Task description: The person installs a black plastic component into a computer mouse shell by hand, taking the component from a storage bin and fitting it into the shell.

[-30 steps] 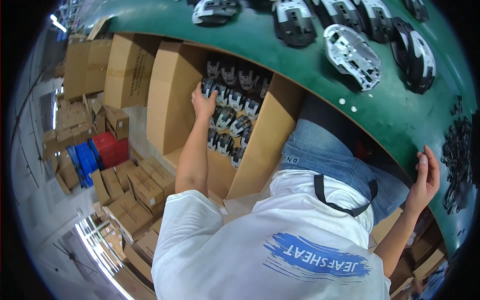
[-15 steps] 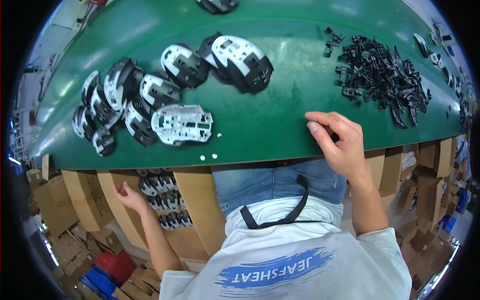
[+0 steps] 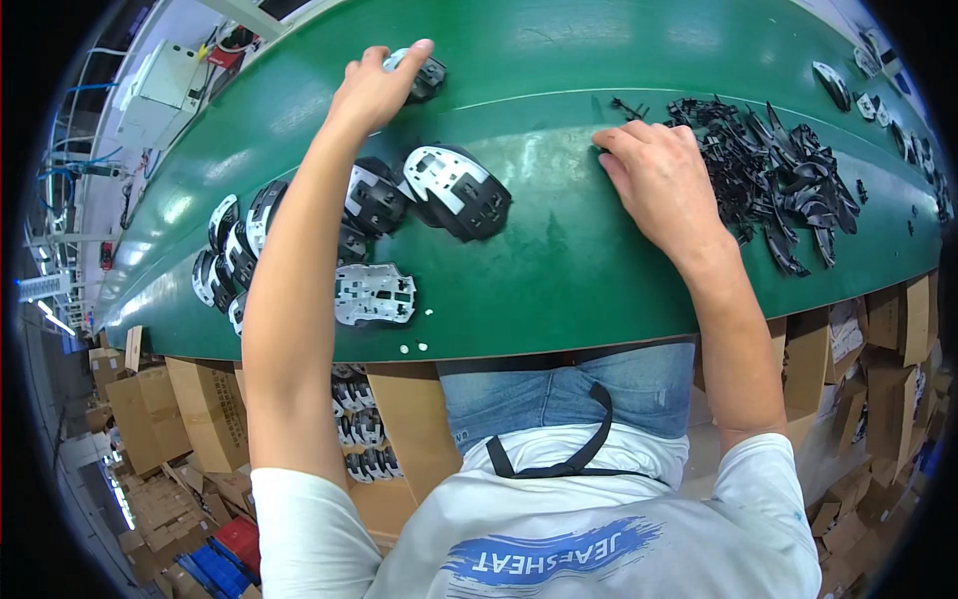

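At the far side of the green table, my left hand (image 3: pixel 371 95) is closed round a grey-and-black mouse shell (image 3: pixel 429 80), partly hidden by the fingers. My right hand (image 3: pixel 659 185) hovers palm down beside the pile of small black plastic parts (image 3: pixel 738 165). Its fingers are bent together, and whatever they might hold is hidden. Just beyond its fingertips lie a few loose black clips (image 3: pixel 629 108). Between my arms sits a white-and-black mouse shell (image 3: pixel 457 190), leaning on others. A pale shell lies inside-up (image 3: pixel 375 295) near the front edge.
More mouse shells (image 3: pixel 235 250) cluster left, partly behind my left forearm. Small white pieces (image 3: pixel 422 346) lie by the table edge. Below stands an open cardboard box (image 3: pixel 414 419) beside rows of shells (image 3: pixel 364 429). Further shells (image 3: pixel 831 86) lie at far right.
My left hand has risen from beside the box below the table to the shell at the far side and closed on it. My right hand has moved farther over the table, toward the black parts.
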`<control>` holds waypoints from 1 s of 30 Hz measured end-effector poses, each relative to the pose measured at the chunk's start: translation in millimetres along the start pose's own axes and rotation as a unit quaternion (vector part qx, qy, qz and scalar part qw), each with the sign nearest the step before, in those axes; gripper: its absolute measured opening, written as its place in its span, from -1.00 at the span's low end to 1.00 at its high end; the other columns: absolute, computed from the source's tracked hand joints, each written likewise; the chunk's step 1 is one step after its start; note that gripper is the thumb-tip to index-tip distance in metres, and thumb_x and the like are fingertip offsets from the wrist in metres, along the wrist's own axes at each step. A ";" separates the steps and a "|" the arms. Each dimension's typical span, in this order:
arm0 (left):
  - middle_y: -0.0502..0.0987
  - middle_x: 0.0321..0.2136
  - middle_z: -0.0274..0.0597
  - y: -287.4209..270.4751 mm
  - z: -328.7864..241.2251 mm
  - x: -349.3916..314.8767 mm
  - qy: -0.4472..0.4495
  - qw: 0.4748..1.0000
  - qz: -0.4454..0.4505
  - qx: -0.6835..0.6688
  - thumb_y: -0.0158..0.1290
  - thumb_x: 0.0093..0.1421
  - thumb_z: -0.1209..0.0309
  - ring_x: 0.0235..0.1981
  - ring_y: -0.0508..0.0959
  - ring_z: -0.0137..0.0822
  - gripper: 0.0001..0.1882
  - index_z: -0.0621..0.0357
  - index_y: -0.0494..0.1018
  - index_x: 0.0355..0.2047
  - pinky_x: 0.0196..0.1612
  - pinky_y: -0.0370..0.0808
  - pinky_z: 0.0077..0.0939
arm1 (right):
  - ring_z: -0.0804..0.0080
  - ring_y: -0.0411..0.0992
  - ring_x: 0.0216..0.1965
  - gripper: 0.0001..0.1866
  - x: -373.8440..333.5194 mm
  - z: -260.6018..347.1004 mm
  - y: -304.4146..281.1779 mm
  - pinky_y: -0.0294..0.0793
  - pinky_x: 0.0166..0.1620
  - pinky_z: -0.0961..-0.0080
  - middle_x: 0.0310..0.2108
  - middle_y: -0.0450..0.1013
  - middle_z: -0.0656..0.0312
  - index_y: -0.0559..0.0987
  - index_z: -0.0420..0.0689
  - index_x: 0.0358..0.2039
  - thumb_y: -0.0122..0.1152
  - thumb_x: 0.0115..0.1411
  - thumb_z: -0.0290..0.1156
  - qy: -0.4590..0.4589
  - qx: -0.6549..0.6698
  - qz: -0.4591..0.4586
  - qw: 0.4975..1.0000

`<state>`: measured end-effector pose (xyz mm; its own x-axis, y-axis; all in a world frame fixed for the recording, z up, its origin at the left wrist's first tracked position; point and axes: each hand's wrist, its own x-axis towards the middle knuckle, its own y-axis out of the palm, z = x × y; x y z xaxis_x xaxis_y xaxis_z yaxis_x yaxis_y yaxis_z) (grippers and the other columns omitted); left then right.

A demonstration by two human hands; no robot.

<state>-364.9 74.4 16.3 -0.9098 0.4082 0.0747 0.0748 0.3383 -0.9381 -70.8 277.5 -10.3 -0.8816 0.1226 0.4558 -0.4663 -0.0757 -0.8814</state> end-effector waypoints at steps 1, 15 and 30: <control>0.50 0.20 0.27 7.3 -18.6 8.8 -0.048 0.996 0.022 0.072 -0.02 0.30 -0.32 0.26 0.51 0.13 -0.07 0.28 0.39 0.34 0.26 0.46 -0.06 | 0.23 0.55 -0.24 -0.83 -4.2 -1.2 -1.2 0.42 -0.05 0.25 -0.28 0.61 0.28 0.71 -0.07 -0.15 0.35 0.25 -0.42 -0.005 0.050 -0.016 0.999; 0.56 0.21 0.15 -47.6 -33.0 -175.2 -0.009 0.563 0.292 -0.773 -0.04 0.38 0.27 0.22 0.57 0.05 -0.38 0.42 0.31 0.36 0.28 0.50 0.13 | 0.33 0.59 -0.24 -0.69 -63.7 28.7 -48.5 0.54 -0.17 0.45 -0.18 0.62 0.13 0.68 -0.15 0.03 0.36 0.26 -0.58 0.147 0.411 -0.079 0.896; 0.24 0.44 0.33 0.2 -54.5 -325.6 -0.161 0.356 0.280 -0.877 -0.15 0.19 0.26 0.44 0.34 0.11 -0.15 0.33 0.11 0.50 0.49 0.25 0.00 | 0.58 0.57 -0.53 -0.70 -94.3 80.4 -70.2 0.57 -0.42 0.64 -0.35 0.67 0.23 0.70 -0.22 -0.31 0.69 0.03 -0.42 0.079 0.557 0.069 0.823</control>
<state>-46.4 -12.3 10.3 -0.5296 0.8054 -0.2661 0.1647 0.4054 0.8992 39.1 191.6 18.5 -0.9526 0.1573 0.2603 -0.2176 -0.9505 -0.2217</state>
